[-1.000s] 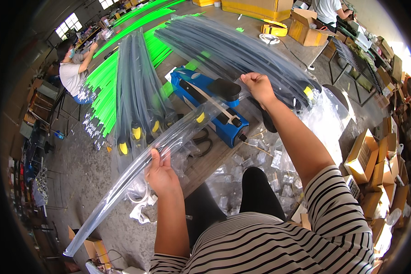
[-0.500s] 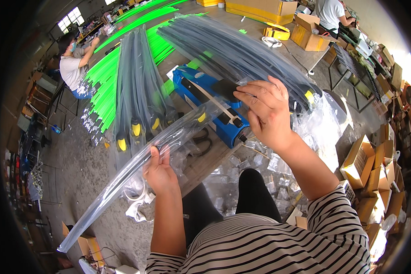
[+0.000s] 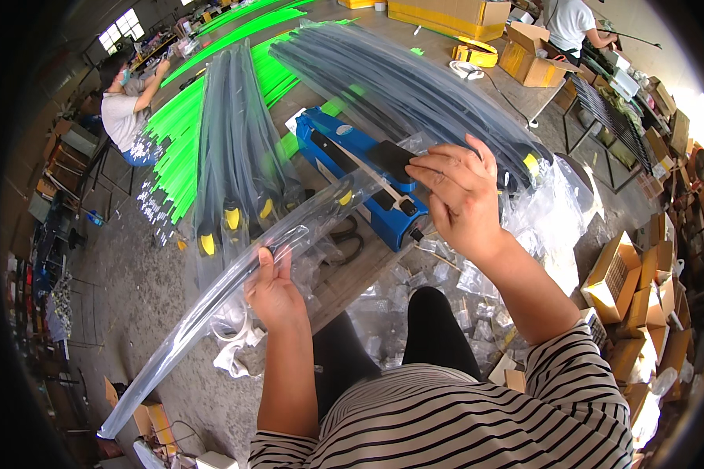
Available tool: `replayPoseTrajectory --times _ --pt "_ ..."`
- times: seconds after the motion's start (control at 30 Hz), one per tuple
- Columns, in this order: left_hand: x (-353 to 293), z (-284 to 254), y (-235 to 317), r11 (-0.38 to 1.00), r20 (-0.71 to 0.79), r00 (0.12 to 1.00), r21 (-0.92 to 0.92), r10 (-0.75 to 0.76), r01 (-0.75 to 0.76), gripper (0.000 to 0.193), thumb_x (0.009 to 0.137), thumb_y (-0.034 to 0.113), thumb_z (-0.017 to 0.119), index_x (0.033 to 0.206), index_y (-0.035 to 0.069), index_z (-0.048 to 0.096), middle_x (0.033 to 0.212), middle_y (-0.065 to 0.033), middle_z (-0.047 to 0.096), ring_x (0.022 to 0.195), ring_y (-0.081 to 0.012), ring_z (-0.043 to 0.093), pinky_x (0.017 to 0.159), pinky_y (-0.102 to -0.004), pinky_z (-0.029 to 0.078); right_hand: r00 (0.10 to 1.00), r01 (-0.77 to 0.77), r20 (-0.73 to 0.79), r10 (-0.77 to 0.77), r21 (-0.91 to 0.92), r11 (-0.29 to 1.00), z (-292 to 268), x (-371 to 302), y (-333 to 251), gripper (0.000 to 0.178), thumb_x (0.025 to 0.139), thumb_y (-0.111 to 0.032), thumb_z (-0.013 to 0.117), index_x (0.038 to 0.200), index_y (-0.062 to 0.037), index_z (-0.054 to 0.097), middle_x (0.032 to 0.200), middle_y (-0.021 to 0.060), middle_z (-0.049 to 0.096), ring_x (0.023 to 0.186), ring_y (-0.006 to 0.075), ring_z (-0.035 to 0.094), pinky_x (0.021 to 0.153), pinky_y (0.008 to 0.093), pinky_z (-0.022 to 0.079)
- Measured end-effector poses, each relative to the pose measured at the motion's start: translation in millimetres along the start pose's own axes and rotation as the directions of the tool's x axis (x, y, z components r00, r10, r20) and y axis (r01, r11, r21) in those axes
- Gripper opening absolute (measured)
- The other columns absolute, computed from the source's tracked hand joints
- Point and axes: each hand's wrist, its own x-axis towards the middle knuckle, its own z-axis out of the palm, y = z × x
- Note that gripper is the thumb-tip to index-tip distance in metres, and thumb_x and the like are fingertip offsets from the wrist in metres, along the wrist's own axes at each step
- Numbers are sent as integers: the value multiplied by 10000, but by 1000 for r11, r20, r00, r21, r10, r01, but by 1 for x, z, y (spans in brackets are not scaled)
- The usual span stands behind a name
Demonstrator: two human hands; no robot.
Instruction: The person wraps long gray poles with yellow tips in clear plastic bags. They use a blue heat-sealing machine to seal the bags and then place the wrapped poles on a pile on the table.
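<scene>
A long clear plastic sleeve (image 3: 199, 313) slants from the lower left up across a blue heat sealer (image 3: 352, 152). Inside its upper end shows a dark piece with a yellow tab. My left hand (image 3: 275, 293) grips the sleeve around its middle, thumb on top. My right hand (image 3: 461, 191) is over the right side of the sealer, fingers stretched and slightly spread, tips at the edge of its black pad (image 3: 391, 159). Whether they press the pad or only rest by it, I cannot tell. The sleeve's top end lies partly beneath the sealer's arm.
Bagged dark strips with yellow tabs lie in a left bundle (image 3: 238, 133) and a right bundle (image 3: 399, 78). Bright green rods (image 3: 176, 160) spread behind. Scissors (image 3: 348, 238) lie beside the sealer. Cardboard boxes (image 3: 614, 270) stand at right. Two other people work farther off.
My right hand has shifted very slightly to the right. The left hand and the sleeve stay almost where they were.
</scene>
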Motion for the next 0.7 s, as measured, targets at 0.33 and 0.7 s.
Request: replayPoseTrajectory --times 0.33,0.7 --pt "-2 2 2 1000 9 1000 26 -7 6 138 823 68 582 915 -34 572 932 -106 601 841 -176 589 775 -297 516 999 -10 -31 13 82 997 14 -16 4 247 564 75 583 736 -84 661 823 -21 613 850 165 562 936 434 304" --pt "3 -2 -2 999 37 999 26 18 -19 131 814 71 594 895 -31 583 907 -106 605 829 -181 593 778 -305 517 991 -15 -130 31 126 992 34 -29 5 197 572 103 594 662 -72 612 769 2 597 733 152 573 910 416 320"
